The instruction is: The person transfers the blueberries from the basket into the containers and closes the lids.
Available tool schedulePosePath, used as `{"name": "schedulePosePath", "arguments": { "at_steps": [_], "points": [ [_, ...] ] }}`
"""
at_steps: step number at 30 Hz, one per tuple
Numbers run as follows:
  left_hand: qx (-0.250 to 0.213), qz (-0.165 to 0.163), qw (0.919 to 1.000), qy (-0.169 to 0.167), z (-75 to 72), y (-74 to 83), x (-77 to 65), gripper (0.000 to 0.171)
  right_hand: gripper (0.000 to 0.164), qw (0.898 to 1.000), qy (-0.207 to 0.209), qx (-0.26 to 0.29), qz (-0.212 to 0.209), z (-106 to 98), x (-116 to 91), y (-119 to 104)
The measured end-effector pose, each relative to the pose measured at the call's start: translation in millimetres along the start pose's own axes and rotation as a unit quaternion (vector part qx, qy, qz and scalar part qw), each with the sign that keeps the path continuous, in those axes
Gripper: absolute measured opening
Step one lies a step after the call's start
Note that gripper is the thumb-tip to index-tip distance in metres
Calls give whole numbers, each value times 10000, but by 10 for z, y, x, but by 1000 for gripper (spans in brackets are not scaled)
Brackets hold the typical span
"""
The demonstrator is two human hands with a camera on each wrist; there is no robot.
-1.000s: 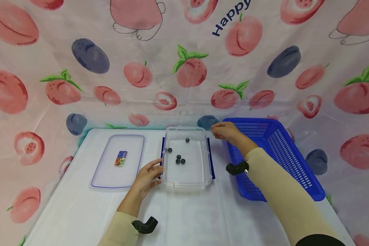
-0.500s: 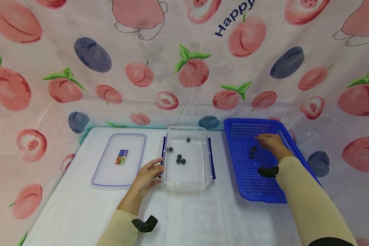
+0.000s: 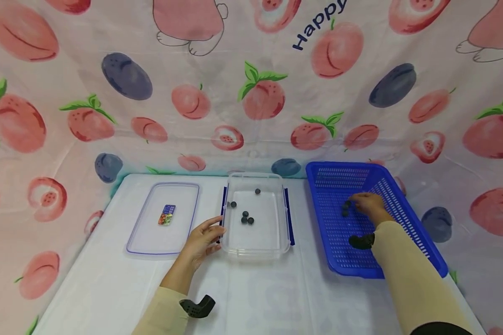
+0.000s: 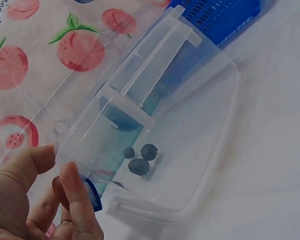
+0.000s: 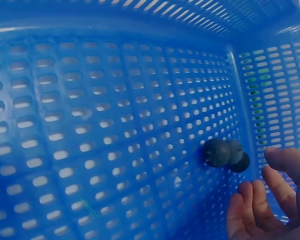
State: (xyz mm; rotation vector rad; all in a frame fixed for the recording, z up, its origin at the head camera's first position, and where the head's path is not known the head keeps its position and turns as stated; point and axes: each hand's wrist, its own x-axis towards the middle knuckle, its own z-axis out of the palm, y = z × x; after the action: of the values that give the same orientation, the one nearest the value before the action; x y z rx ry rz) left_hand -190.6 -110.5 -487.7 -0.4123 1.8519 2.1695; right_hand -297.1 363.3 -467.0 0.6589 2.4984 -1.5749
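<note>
My left hand [image 3: 202,239] is at the left side of a clear plastic box [image 3: 257,253], thumb and fingertips pinching its edge beside the dark blue latch [image 4: 92,195]. Several blueberries [image 3: 250,221] lie on the box's floor, three of them clustered near its middle. On the right, my right hand [image 3: 369,204] is down inside a blue plastic basket [image 3: 339,251]. In the right wrist view its fingers are loosely bent, the thumb apart from them, with nothing seen between. Just beyond the fingertips sit three blueberries [image 5: 217,153] bunched together on the basket's slotted floor.
A clear lid [image 3: 142,239] with a blue-edged rim and a small colourful label [image 3: 166,215] lies flat left of the box. The white-covered table [image 3: 255,298] meets a fruit-printed cloth [image 3: 260,139] at the back. Another dark blue latch [image 3: 289,216] hangs along the box's right side.
My right hand has gone from above the basket's left rim rightward into it, then lower and close to the blueberries. The left hand stays at the box, and the blueberries there have not moved.
</note>
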Motion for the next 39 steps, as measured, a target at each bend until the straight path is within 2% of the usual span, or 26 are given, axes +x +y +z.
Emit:
{"name": "schedulePosePath", "arguments": {
  "at_steps": [8,16,25,31,39],
  "points": [
    [11,45,10000,-18,-12,-28,14,47,43,9997,94,94,205,82,3,34],
    [12,102,9999,8,-7,-49,18,47,44,9998,106,-34,182,123,2,60],
    [11,98,10000,-7,-17,-53,21,48,44,9981,506,-335,113,157,53,133],
    [29,92,10000,12,-18,-57,19,48,41,9978,568,-175,280,173,55,126],
    [63,84,9999,24,-17,-56,22,48,55,9969,532,-304,491,204,39,103]
  ]
}}
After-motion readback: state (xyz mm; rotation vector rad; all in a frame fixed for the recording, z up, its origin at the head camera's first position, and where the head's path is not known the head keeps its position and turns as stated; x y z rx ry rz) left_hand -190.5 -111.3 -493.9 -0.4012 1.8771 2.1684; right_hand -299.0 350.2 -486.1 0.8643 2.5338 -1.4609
